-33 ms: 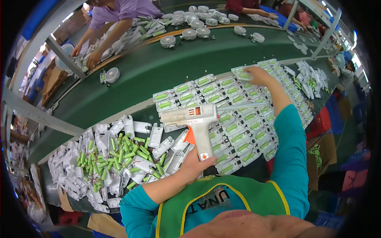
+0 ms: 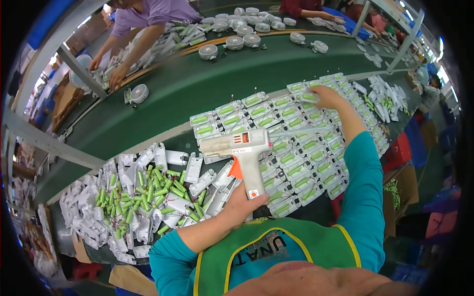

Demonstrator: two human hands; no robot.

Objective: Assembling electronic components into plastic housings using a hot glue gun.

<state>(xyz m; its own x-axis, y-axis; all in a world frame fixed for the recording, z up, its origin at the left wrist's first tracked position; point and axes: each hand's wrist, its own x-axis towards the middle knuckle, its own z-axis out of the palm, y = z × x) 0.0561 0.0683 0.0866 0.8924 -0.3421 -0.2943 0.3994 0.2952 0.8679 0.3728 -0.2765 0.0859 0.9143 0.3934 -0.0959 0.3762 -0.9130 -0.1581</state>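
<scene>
Clasping the glue gun in the left hand; beyond it rightward, apparently aligning a casing with the right hand, cannot tell whether gripped. Probably needs squaring next.

The left camera of the pair sits on the person's head and looks down and forward, with the green apron very near at the lower edge and the hands a little farther, toward the middle. Its view is very wide, so the green belt appears bent, and the co-worker in purple is seen farther away, beyond it, at the upper edge.
</scene>
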